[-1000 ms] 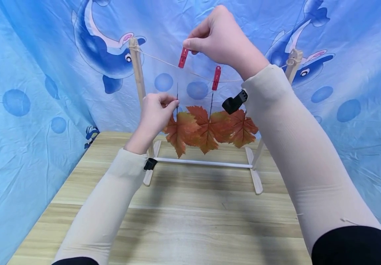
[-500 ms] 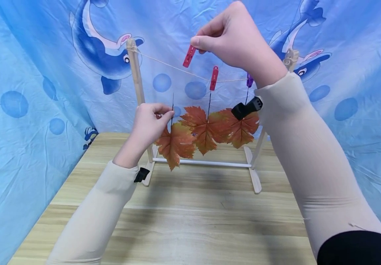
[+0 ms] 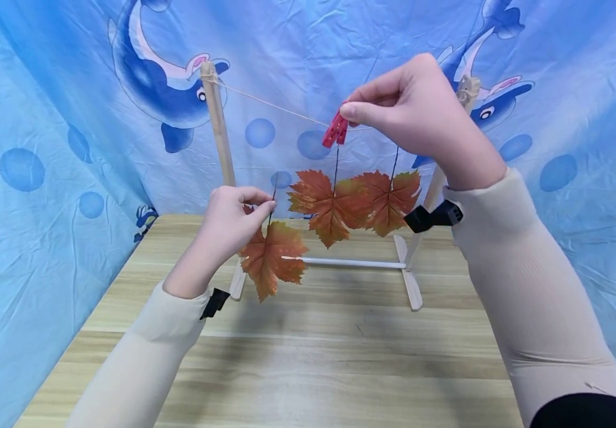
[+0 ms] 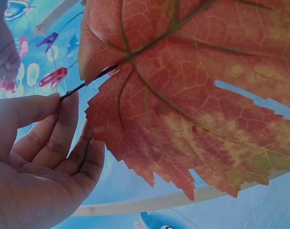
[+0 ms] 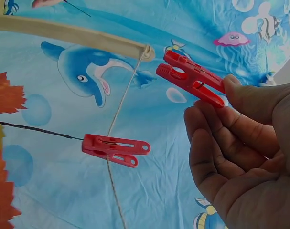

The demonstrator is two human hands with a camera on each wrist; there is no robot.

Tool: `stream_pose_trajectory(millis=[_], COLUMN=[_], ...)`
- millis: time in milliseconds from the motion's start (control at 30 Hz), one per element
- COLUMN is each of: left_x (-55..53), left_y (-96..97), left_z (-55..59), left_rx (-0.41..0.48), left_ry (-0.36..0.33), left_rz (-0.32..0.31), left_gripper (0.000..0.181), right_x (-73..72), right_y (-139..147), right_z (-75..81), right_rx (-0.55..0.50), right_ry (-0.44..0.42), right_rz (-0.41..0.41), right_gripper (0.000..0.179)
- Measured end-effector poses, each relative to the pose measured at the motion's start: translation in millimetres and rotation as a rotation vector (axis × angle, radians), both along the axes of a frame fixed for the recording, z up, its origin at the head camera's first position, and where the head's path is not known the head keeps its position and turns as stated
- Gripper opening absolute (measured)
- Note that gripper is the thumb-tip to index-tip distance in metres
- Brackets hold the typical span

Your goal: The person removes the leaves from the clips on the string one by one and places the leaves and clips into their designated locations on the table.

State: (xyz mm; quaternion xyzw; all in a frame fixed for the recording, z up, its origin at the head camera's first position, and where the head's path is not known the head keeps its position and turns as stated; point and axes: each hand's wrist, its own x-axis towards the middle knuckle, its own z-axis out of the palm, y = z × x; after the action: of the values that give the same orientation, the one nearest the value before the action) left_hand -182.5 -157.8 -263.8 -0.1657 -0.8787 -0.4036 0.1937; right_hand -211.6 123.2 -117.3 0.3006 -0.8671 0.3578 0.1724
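Note:
In the head view my left hand (image 3: 235, 220) pinches the dark stem (image 3: 272, 211) of an orange-red artificial maple leaf (image 3: 273, 255), which hangs below the fingers. The left wrist view shows thumb and fingertips on that stem (image 4: 74, 91). My right hand (image 3: 409, 113) pinches a red clothespin (image 5: 190, 78) by its handle ends; its jaws look nearly together with nothing in them. Another red clothespin (image 5: 116, 149) is clipped on the string (image 5: 120, 107) and holds a second leaf (image 3: 329, 205) by its stem. A third leaf (image 3: 392, 199) hangs to the right.
Wooden posts (image 3: 218, 125) carry the string, with a white bar (image 3: 351, 262) low between their feet. The rack stands on a wood-grain table (image 3: 308, 356). Behind hangs a blue dolphin-print curtain (image 3: 286, 53). A purple clothespin (image 4: 48, 41) shows in the left wrist view.
My left hand has moved down and left with its leaf, away from the string. My right hand has shifted right and down with the red clothespin, now overlapping the clipped one in the head view.

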Motion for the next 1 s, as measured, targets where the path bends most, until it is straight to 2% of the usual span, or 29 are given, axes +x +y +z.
stream_pose_trajectory(millis=[200, 433, 767, 1000], left_x=[12.2, 17.9, 24.2, 28.1], left_y=[-2.3, -2.9, -3.4, -1.8], left_z=[-4.2, -12.2, -25.3, -34.5], left_rx=[-0.042, -0.079, -0.132, -0.153], left_ry=[-0.081, -0.158, -0.184, -0.185], left_rz=[-0.015, -0.048, -0.098, -0.116], left_gripper=[0.010, 0.010, 0.009, 0.009], right_x=[11.0, 19.8, 35.6, 38.9], right_y=[16, 30, 43, 49], right_z=[-19.0, -44.3, -79.0, -103.4], right_rx=[-0.010, -0.055, -0.116, -0.161], right_ry=[-0.015, -0.082, -0.198, -0.254], right_rz=[0.019, 0.007, 0.031, 0.052], right_gripper=[0.021, 0.019, 0.020, 0.018])
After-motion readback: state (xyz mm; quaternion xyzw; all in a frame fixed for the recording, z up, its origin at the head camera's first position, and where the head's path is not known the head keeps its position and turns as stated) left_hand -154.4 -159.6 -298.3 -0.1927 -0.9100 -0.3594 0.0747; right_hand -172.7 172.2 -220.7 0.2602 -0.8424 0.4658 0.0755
